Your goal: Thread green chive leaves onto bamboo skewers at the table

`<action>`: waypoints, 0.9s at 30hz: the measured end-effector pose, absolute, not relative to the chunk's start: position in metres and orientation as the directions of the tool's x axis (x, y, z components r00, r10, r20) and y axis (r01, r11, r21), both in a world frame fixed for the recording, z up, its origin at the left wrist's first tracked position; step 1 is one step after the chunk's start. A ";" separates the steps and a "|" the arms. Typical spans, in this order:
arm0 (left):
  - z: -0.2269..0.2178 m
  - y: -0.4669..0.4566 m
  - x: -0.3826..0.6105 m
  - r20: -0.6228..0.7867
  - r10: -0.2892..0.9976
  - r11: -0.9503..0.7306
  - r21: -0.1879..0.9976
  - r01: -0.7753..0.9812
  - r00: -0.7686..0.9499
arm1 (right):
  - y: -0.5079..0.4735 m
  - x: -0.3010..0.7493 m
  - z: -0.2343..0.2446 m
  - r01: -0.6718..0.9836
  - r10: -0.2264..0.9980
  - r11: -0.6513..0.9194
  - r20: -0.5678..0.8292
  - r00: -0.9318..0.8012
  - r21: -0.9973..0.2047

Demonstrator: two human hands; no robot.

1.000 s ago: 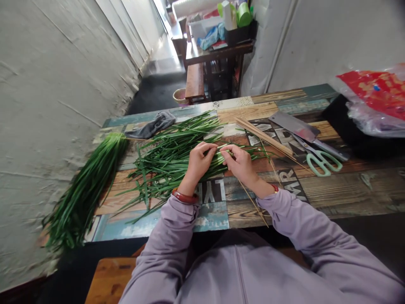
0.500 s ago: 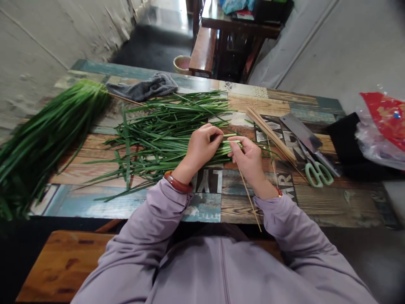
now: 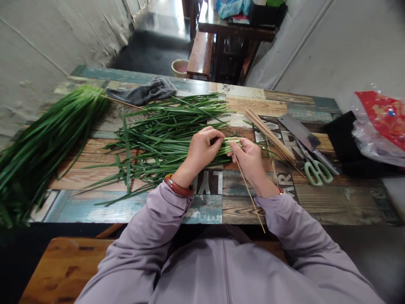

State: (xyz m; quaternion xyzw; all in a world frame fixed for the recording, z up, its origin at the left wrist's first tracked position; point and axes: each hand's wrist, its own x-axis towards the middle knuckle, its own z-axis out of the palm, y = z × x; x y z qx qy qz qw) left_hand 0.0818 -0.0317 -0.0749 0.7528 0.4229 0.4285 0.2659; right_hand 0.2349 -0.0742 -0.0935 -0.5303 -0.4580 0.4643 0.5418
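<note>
My left hand (image 3: 200,153) is closed over the pale stem ends of a loose pile of green chives (image 3: 161,135) lying across the patterned table (image 3: 205,207). My right hand (image 3: 249,159) pinches a thin bamboo skewer (image 3: 249,194), its tip at the chive stems beside my left fingers and its tail running back toward my body. Both hands almost touch at the stems. A bundle of spare skewers (image 3: 268,133) lies just beyond my right hand.
A big bunch of chives (image 3: 41,143) hangs over the table's left end. A grey cloth (image 3: 144,90) lies at the far edge. A cleaver (image 3: 299,131), green-handled scissors (image 3: 316,171), a black box (image 3: 344,135) and plastic bags (image 3: 379,122) sit right. A wooden bench (image 3: 63,270) is below.
The view tipped down and shifted right over the table. My hands stayed together on the chive stems, and the skewer moved slightly with my right hand.
</note>
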 end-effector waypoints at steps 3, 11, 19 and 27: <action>-0.075 -0.031 0.082 0.415 0.871 -0.489 0.772 0.406 0.261 | -0.074 0.236 -0.094 -0.004 0.989 -0.007 -0.007 0.145 -1.000; -0.075 -0.032 0.081 0.412 0.868 -0.494 0.773 0.398 0.277 | -0.077 0.238 -0.093 0.060 0.990 0.020 0.028 0.139 -0.998; -0.075 -0.032 0.080 0.421 0.856 -0.511 0.775 0.370 0.300 | -0.076 0.238 -0.094 0.071 0.991 0.029 0.039 0.131 -0.997; -0.074 -0.032 0.080 0.424 0.851 -0.519 0.773 0.365 0.310 | -0.075 0.236 -0.095 0.072 0.989 0.035 0.045 0.144 -0.997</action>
